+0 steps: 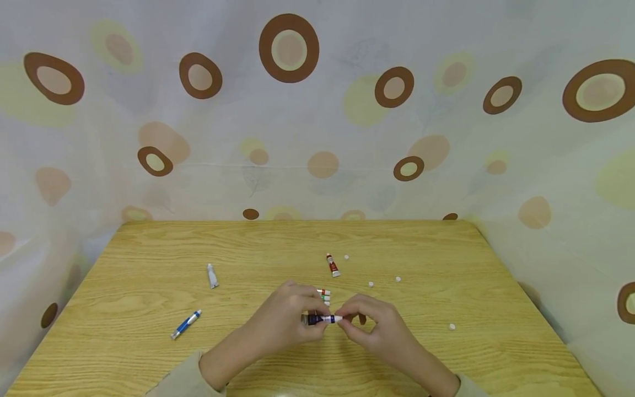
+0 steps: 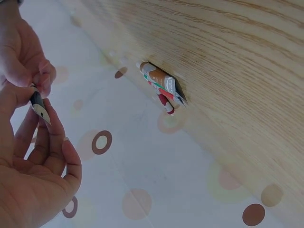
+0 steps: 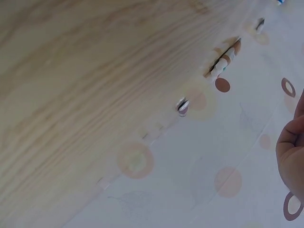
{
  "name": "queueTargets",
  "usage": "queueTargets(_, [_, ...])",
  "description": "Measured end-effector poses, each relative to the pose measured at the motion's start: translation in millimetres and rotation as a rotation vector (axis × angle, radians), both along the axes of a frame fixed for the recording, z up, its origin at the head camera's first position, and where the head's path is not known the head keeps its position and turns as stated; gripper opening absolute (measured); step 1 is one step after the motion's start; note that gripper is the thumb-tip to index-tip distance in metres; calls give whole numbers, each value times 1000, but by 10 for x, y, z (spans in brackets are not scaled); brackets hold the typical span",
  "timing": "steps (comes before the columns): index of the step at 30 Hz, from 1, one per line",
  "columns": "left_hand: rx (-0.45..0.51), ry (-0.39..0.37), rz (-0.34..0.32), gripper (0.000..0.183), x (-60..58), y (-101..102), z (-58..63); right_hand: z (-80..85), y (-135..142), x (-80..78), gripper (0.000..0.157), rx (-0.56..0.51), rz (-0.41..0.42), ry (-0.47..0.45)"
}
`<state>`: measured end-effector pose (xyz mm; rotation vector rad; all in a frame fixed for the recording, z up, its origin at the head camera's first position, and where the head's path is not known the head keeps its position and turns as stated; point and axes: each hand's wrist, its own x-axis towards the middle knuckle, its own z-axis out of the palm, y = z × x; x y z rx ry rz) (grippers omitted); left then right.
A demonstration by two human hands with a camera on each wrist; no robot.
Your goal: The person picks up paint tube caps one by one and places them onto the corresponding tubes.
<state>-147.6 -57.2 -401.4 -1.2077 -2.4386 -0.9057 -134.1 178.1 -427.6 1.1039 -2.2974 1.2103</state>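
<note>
1 dk-blue paint tube point(image 1: 317, 319), approx. midway btwn table's point(image 1: 129, 309) L & R edges: L hand point(image 1: 292, 313) pinches body, R hand point(image 1: 374, 321) white tip. Loose: red tube point(image 1: 333, 266) twd far edge; silver tube point(image 1: 212, 276), blue tube point(image 1: 186, 324) twd L edge; 4 white caps point(image 1: 371, 284) twd R. Tube cluster point(image 1: 326, 298), 3+, part-blocked by L hand.

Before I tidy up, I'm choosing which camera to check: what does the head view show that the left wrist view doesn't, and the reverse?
Only the head view shows the blue-and-white item and the silver-white tube, lying toward the left.

Only the left wrist view shows a tube's brown label.

Both show the left hand and right hand at the dark tube, the red tube, the table and the patterned sheet.
</note>
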Motion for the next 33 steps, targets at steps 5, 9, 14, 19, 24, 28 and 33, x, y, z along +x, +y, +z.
queueTargets(5, [-12, -20, 5, 10, 2, -7, 7, 13, 9, -6, 24, 20, 18, -4])
queueTargets(9, [-30, -45, 18, 9, 5, -13, 12, 34, 25, 1, 29, 44, 5, -1])
queueTargets(14, [-36, -54, 31, 8, 10, -22, 12, 44, 47, 0, 34, 58, -9, 34])
queueTargets(19, [-30, -53, 28, 7, 6, -24, 16, 36, 47, -4, 36, 52, -5, 61])
queueTargets(24, [-21, -53, 9, 8, -3, -22, 23, 26, 36, -11, 32, 53, -4, 45])
queueTargets(28, [-16, -47, -7, 9, -4, -21, 25, 25, 26, -5, 25, 59, -18, 4])
queueTargets(33, [-16, -28, -8, 9, -1, -18, 26, 25, 16, -11, 24, 49, -11, 1])
